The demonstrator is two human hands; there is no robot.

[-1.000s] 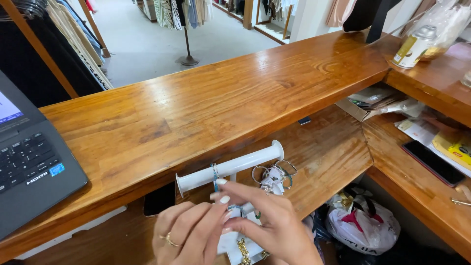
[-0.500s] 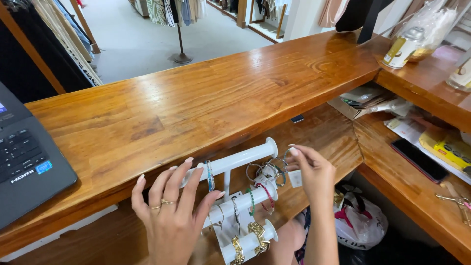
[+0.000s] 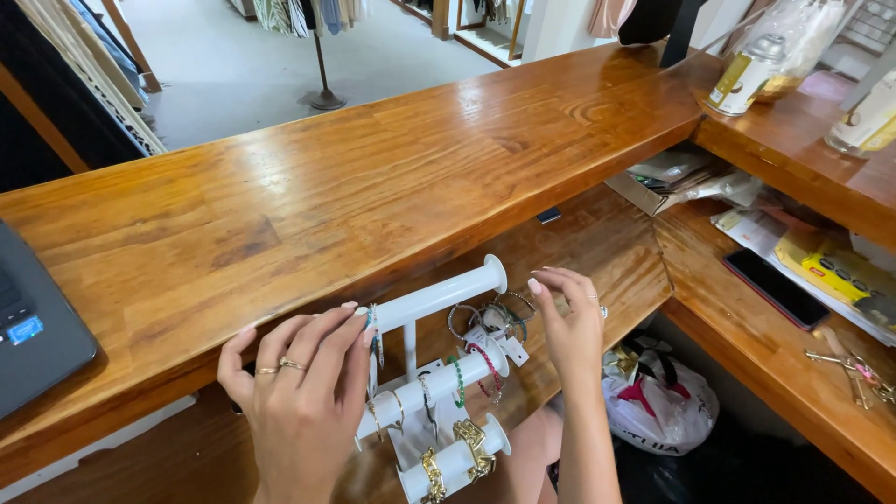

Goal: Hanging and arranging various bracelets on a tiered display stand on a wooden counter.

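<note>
A white three-bar bracelet stand (image 3: 439, 373) stands below the wooden counter, with several bracelets on its bars. My left hand (image 3: 299, 401) is spread open at the left end of the top bar, its fingertips touching a bracelet (image 3: 373, 329) hanging there. My right hand (image 3: 569, 327) hovers with fingers apart just right of the stand, close to a cluster of bracelets (image 3: 490, 322) near the middle bar's right end. Gold chain bracelets (image 3: 471, 439) sit on the lowest bar.
A wide wooden counter (image 3: 373, 187) runs ahead, with a laptop (image 3: 33, 327) at its left edge. The right side shelf holds a dark phone (image 3: 775, 287), keys (image 3: 854, 369), papers and a yellow pack. A tin (image 3: 742, 75) stands on the upper right counter. A white plastic bag (image 3: 658, 397) lies below.
My hands came apart: the left moved to the top bar's left end and spread open, and the right shifted out to the right of the stand. The view dropped slightly.
</note>
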